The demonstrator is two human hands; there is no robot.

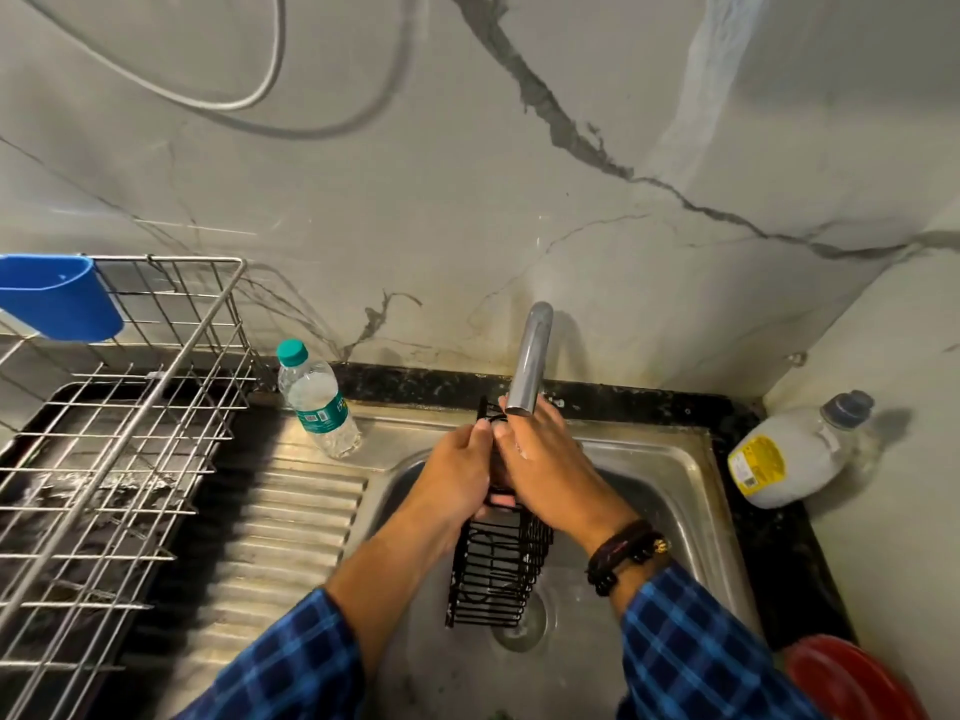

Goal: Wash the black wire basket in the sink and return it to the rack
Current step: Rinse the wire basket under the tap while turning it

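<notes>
Grey marble wall (467, 200) behind, dark cracks in it. Dark stone surface (769, 511) around steel sink (691, 491). Big wire rack (130, 407) on my left, blue cup (57, 298) hooked on its rim. White jug (789, 454) lying on its side at right, white stuff inside. Small bottle (317, 402) by sink, some water inside. Black wire basket (498, 569) held over sink bowl, under tap (530, 361). My left hand (457, 470) and right hand (545, 459) close together, both gripping basket's top end.
</notes>
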